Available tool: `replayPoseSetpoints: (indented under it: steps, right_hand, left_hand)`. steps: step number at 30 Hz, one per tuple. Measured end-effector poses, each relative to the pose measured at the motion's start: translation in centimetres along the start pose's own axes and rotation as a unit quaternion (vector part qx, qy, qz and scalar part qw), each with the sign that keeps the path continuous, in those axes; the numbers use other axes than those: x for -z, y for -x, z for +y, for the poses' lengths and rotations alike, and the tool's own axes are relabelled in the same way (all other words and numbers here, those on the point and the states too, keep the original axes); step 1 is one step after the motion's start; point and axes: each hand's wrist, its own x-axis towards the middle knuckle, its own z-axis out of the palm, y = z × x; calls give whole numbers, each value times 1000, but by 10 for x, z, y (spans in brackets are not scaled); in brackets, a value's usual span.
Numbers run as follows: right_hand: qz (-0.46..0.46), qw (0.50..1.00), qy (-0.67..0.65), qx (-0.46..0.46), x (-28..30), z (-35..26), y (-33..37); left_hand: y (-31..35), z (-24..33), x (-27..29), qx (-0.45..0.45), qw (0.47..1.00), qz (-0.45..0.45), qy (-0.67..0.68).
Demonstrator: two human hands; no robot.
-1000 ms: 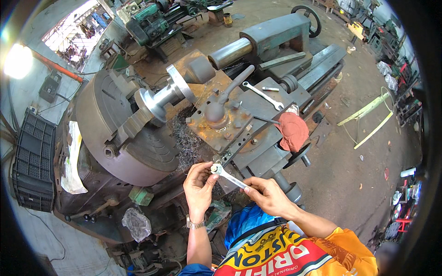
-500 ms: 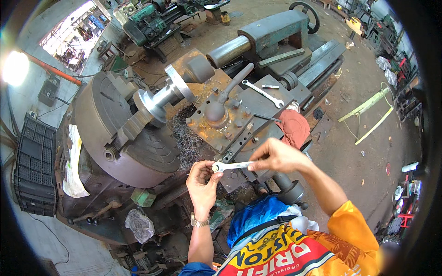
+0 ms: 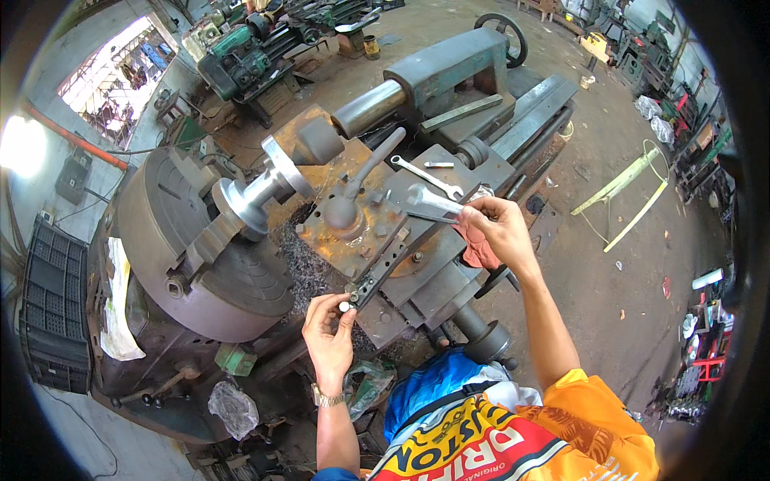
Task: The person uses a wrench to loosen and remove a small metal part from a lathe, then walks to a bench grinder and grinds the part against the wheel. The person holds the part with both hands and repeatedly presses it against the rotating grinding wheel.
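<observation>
My left hand (image 3: 327, 341) is closed, thumb and fingers pinching a bolt with a pale round head (image 3: 345, 306) at the near end of a dark bar with holes (image 3: 383, 268). Up and to the right, my right hand (image 3: 499, 232) grips a silver wrench (image 3: 433, 205). Its open jaw points left, above the lathe's carriage; the rest of the handle is inside my fingers. Beyond it a second wrench (image 3: 425, 177) lies on the carriage beside a short metal piece (image 3: 439, 165). A reddish cloth (image 3: 480, 247) hangs below my right hand.
The large lathe chuck (image 3: 204, 240) at left holds a shiny turned workpiece (image 3: 250, 195). A rusty tool post with a lever (image 3: 343, 212) stands mid-machine, dark metal chips (image 3: 293, 268) beside it. The tailstock (image 3: 449, 68) is at the back. A yellowish frame (image 3: 618, 196) lies on the floor.
My right hand has lifted the wrench off the bolt and carried it away, up and right; the wrench now points its open jaw left. My left hand stays at the bolt. The view has shifted slightly.
</observation>
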Motion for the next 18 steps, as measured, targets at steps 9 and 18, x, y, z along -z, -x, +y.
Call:
replayPoseSetpoints:
  steps: [9, 18]
  right_hand:
    - [59, 977, 147, 144, -42, 44, -49]
    - [112, 924, 255, 261, -71, 62, -70]
  left_hand:
    - [3, -12, 4, 38, 998, 19, -55]
    - [18, -13, -8, -34, 955, 81, -283]
